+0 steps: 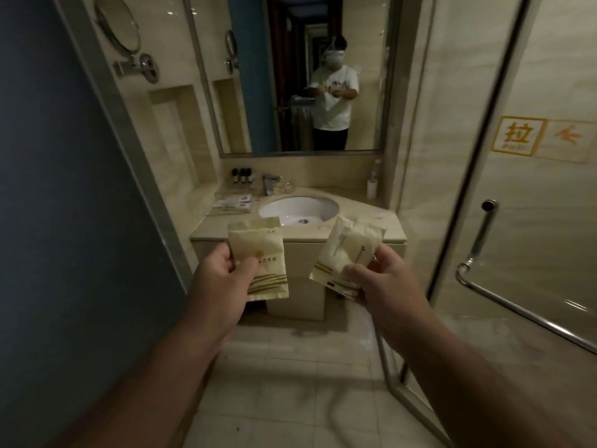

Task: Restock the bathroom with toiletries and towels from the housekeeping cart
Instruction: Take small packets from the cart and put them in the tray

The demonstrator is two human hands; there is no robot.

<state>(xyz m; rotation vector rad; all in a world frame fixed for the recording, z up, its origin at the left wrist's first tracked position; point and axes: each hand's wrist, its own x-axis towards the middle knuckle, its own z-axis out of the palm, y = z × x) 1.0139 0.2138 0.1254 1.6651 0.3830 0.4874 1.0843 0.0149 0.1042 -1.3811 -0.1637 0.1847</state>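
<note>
My left hand (223, 279) pinches one cream toiletry packet (258, 253) with gold stripes, held upright by its left edge. In my right hand (384, 286) sits a small stack of similar cream packets (345, 250), tilted to the right. Both hands are raised in front of the vanity counter (371, 221), which lies some way ahead with a white sink basin (300, 208) set into it. Other sachets and packets (232, 202) lie flat on the counter left of the basin.
A dark blue door (64, 189) stands close on the left. A glass shower door (533, 221) with a chrome handle and towel bar is on the right. Small dark bottles (241, 176), a tap, glasses and a white bottle (373, 185) line the back of the counter below the mirror.
</note>
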